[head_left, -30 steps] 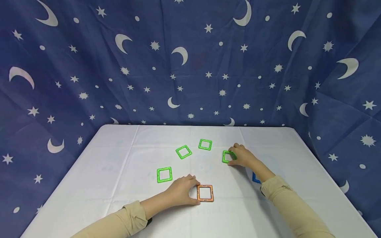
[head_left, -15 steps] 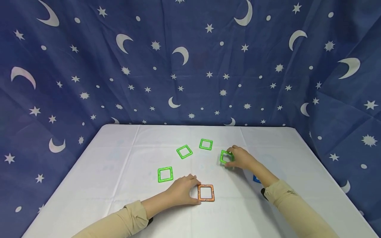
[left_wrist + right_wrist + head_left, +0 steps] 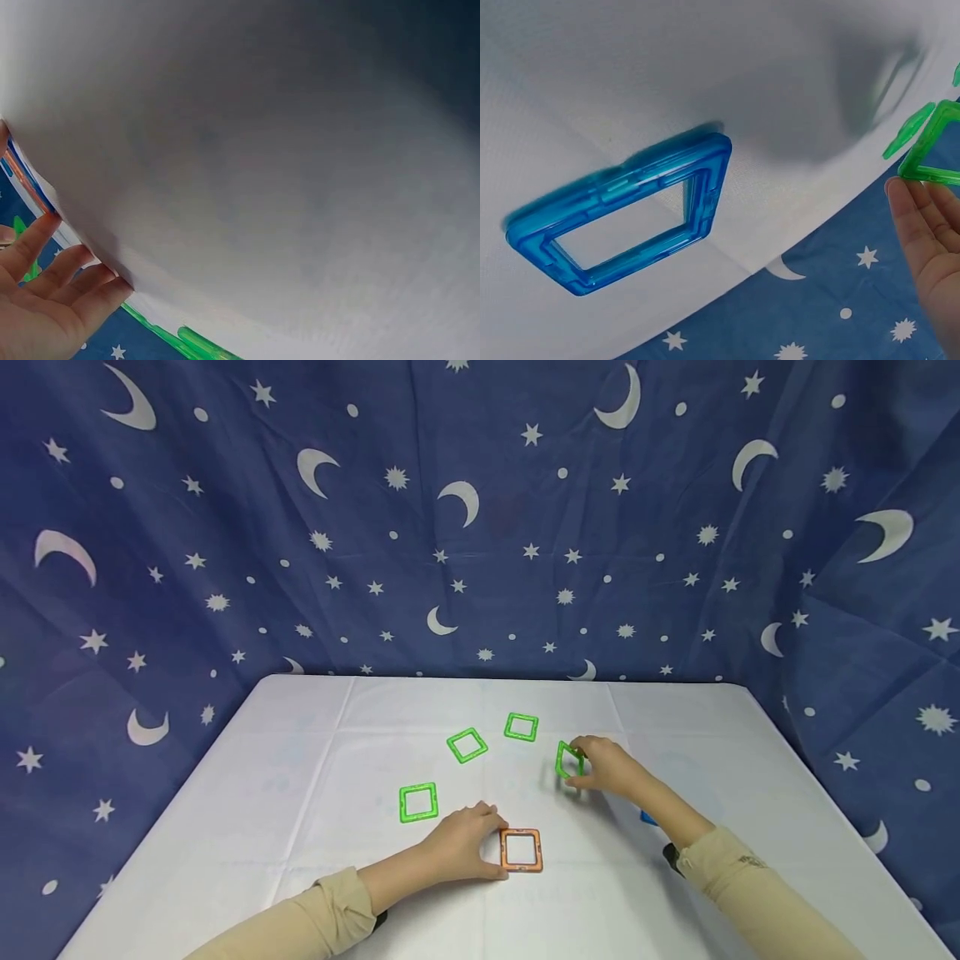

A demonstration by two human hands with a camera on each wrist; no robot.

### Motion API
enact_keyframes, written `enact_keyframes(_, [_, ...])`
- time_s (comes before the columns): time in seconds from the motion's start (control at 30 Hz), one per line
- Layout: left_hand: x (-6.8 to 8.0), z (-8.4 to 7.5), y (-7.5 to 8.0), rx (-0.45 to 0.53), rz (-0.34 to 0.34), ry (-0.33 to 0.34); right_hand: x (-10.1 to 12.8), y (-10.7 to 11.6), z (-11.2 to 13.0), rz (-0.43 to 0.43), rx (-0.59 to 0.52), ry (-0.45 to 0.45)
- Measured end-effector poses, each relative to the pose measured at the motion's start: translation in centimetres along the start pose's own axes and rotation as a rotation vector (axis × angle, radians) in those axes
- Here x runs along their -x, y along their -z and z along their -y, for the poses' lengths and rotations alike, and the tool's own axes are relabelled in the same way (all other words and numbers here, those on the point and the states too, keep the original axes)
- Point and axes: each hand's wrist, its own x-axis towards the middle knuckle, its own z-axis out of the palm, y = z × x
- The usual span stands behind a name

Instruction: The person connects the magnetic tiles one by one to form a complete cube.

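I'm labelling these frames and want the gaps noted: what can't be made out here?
- Blue square: head view, mostly hidden behind the right forearm.
- Orange square: left wrist view, only a sliver at the edge; tablecloth blur fills the frame.
- Right hand grip on green square: too small in the head view.

Head cam sits high, looking fwd and down over the whole desk (image 3: 300,793) w/ backdrop (image 3: 480,527) behind. Both wrist cams are super close, skimming the desk surface. Right wrist cam shares the green square (image 3: 937,146) and blue square (image 3: 622,217) w/ head view.
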Motion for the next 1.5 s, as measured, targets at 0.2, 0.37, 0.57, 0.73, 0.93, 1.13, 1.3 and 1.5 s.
enact_keyframes(0.2, [-0.3,-0.3,0.1,-0.005,0.005,-0.001,0.9,0.1,0.0,-0.016,-0.038,0.050])
enact_keyframes(0.37, [-0.3,-0.4,0.1,-0.015,0.009,-0.010,1.5,-0.3,0.2,-0.019,-0.128,0.054])
enact_keyframes(0.57, [-0.4,-0.3,0.2,-0.047,-0.002,-0.031,2.3,-0.7,0.4,-0.003,-0.254,0.013])
enact_keyframes(0.73, [-0.5,-0.4,0.4,-0.039,0.006,-0.040,3.3,-1.2,0.1,0.037,-0.400,0.010])
enact_keyframes(0.93, [-0.3,-0.4,0.2,-0.027,0.003,-0.033,4.1,-2.0,0.4,0.077,-0.547,0.062])
enact_keyframes(1.13, [-0.5,-0.3,0.1,-0.033,-0.013,-0.049,4.8,-2.7,1.6,0.118,-0.550,0.078])
enact_keyframes(1.3, [-0.4,-0.3,0.1,-0.026,-0.017,-0.052,5.3,-3.2,2.6,0.130,-0.538,0.077])
enact_keyframes(1.5, [-0.4,-0.1,0.0,-0.023,-0.013,-0.034,5.7,-3.5,3.6,0.118,-0.521,0.114])
